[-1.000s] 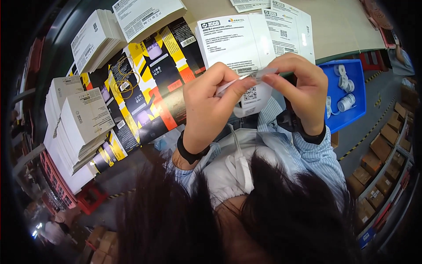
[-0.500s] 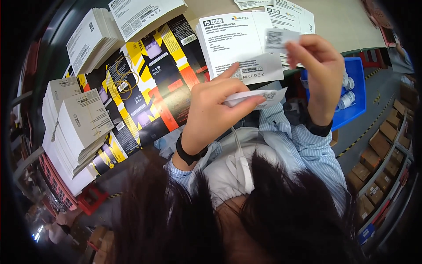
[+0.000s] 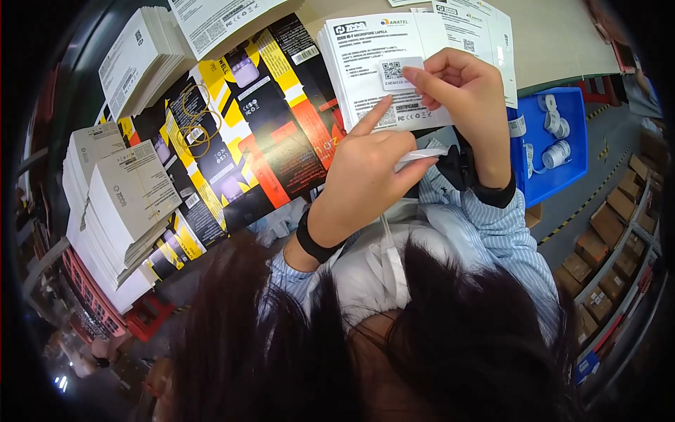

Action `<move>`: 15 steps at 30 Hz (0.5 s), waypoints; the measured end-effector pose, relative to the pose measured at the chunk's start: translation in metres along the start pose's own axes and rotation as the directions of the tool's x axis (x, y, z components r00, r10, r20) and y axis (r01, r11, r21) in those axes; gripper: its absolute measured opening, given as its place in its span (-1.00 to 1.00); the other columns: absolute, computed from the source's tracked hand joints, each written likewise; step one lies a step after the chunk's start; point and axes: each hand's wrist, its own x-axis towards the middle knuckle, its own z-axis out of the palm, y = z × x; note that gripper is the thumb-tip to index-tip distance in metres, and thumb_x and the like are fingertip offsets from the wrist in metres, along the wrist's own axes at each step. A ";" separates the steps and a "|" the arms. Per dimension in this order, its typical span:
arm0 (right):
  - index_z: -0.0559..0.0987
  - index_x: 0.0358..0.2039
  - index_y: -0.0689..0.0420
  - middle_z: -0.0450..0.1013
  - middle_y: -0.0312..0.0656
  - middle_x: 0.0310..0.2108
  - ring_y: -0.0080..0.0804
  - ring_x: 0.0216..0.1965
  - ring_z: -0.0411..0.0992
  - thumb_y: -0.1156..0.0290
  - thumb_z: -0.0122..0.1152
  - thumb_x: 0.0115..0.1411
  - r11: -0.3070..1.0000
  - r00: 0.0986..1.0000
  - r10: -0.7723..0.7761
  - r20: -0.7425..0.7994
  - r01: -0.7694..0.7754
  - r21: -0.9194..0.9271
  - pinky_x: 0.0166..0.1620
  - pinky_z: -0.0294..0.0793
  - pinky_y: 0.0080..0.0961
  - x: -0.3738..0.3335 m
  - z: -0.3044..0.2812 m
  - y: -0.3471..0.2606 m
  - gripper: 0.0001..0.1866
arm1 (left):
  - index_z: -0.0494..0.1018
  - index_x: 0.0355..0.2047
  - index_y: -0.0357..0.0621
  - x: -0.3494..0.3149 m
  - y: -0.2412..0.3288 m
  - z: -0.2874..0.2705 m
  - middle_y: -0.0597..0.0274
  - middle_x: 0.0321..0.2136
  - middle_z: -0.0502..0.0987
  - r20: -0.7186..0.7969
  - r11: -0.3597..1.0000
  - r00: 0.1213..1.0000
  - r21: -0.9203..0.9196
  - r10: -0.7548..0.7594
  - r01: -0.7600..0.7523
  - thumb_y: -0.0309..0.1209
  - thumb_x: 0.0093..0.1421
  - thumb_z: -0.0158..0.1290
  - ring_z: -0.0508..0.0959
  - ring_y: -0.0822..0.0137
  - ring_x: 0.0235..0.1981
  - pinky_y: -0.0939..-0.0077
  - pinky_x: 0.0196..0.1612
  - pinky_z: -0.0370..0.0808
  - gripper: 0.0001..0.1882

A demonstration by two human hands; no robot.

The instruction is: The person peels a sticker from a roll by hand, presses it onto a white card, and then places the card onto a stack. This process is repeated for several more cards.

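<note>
I see a small white sticker (image 3: 401, 71) lying on the printed leaflet (image 3: 365, 63), pinched at its edge by my right hand (image 3: 467, 98). My left hand (image 3: 369, 176) grips a white backing strip (image 3: 422, 155), forefinger out – flat printed cartons (image 3: 239, 133) spread across the table (image 3: 555, 35).

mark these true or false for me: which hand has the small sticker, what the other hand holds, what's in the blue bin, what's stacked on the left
1. The right hand presses a small white square label onto a white printed sheet. True.
2. The left hand is empty. False: its fingers pinch a white backing strip.
3. The blue plastic tray holds white label rolls. True.
4. The stacks at the left are red folded cartons. False: they are white folded cartons.
5. Flat black, yellow and orange printed cartons lie spread on the table. True.
</note>
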 end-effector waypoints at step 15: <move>0.48 -0.56 0.26 0.40 -0.32 -0.68 -0.71 -0.65 0.32 0.45 0.27 -0.01 0.999 1.000 0.009 -0.005 -0.009 -0.046 -0.56 0.28 -0.80 0.002 0.002 0.002 -0.83 | 0.35 -0.67 -0.24 0.000 -0.004 0.005 0.14 -0.79 0.36 -0.041 0.999 0.999 -0.013 0.029 -0.030 -0.44 -0.15 0.21 0.38 0.15 -0.73 0.20 0.11 0.27 -0.77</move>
